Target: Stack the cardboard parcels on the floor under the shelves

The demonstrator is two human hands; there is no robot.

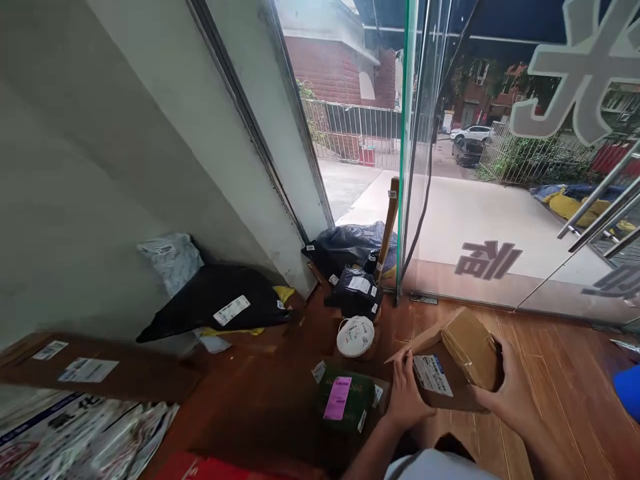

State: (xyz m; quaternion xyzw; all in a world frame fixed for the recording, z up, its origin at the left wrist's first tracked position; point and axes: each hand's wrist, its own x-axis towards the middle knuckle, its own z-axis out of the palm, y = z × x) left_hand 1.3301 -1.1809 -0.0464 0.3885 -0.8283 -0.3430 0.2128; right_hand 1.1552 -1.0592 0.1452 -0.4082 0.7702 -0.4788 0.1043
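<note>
Low on the right, my left hand [405,400] grips the left side of a flat brown cardboard box [457,400] that bears a white shipping label [433,375]. On top of it, towards the right, rests a smaller taped cardboard box [467,347]. My right hand [510,393] is wrapped round the right side of both boxes, its thumb across the front; its fingers behind are partly hidden. Left of my left hand sits a dark green parcel [347,397] with a pink label. A white round tub [355,337] stands just beyond that parcel.
Black bagged parcels [355,287] and a wooden pole [388,227] stand by the glass door [406,153]. Along the left wall lie a black bag [200,300], a long carton [135,373] and plastic-wrapped packages [85,437]. A red package [210,468] is at the bottom edge.
</note>
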